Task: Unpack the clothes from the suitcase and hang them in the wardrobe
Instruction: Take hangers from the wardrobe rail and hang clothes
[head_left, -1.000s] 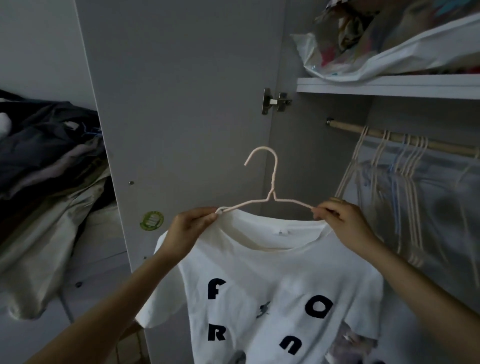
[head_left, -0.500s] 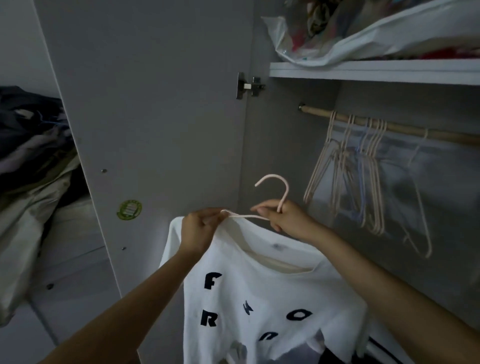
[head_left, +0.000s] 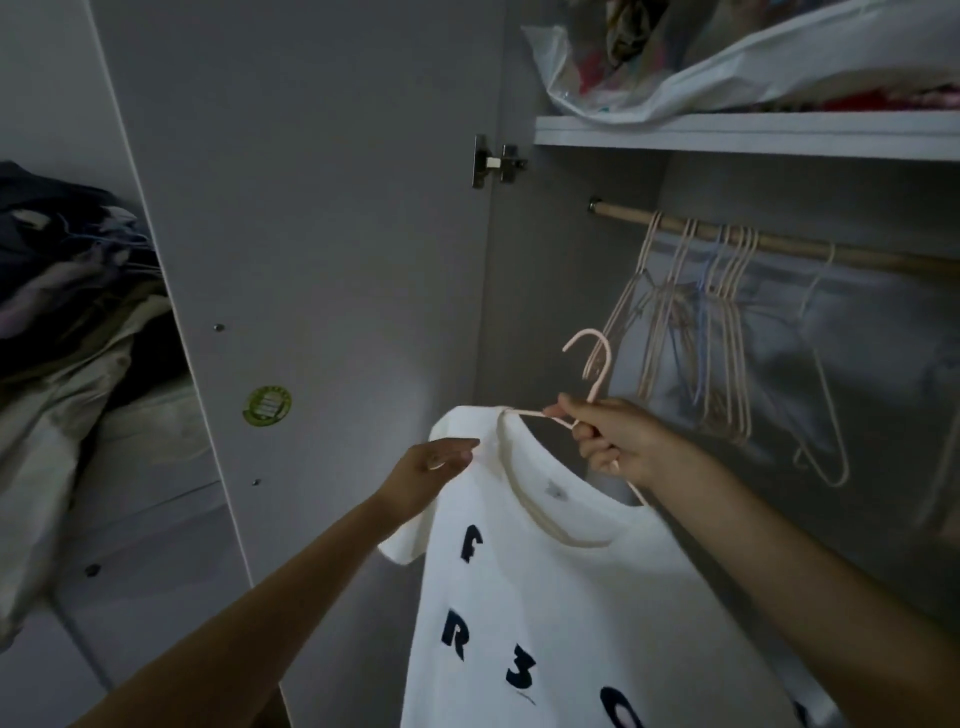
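The right hand (head_left: 615, 441) grips the neck of a pink hanger (head_left: 592, 374) carrying a white T-shirt (head_left: 561, 597), held below the wardrobe rod (head_left: 779, 244). The left hand (head_left: 431, 467) pinches the shirt's shoulder, fingers pressed together, beside the open door (head_left: 311, 208).

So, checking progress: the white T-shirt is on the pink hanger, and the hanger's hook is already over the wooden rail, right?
Not quite. The head view shows the white T-shirt on the pink hanger, but its hook is below the wooden rail, held in the right hand.
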